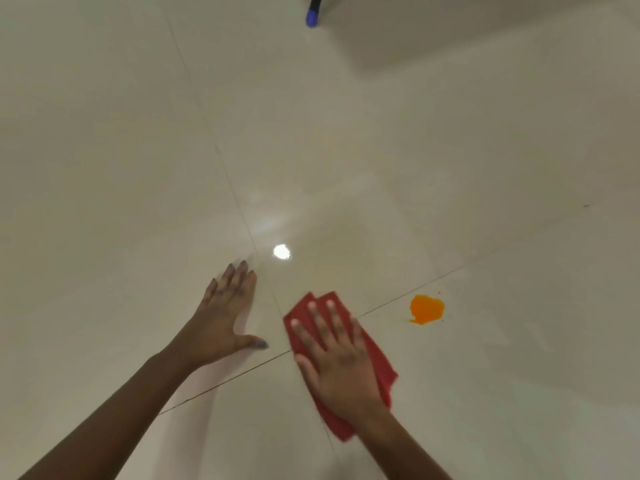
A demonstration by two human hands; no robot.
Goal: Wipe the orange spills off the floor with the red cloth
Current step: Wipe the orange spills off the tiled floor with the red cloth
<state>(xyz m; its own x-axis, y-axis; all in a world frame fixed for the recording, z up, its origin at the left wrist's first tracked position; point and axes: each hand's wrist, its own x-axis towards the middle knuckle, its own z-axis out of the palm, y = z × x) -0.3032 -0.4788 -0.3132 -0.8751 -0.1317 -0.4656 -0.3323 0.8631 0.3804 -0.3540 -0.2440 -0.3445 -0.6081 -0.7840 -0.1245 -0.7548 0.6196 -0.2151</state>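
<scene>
The red cloth (379, 362) lies flat on the pale tiled floor (346, 150), folded. My right hand (337, 355) presses down on it with the fingers spread, palm flat. One orange spill (426, 309) sits on the floor to the right of the cloth, a short gap away, with tiny orange specks around it. My left hand (225, 317) rests flat on the floor left of the cloth, fingers apart, holding nothing.
A dark leg with a blue tip (312, 15) stands at the top edge. Thin tile joints cross under my hands. A bright lamp reflection (282, 252) shines on the glossy floor just beyond my left hand.
</scene>
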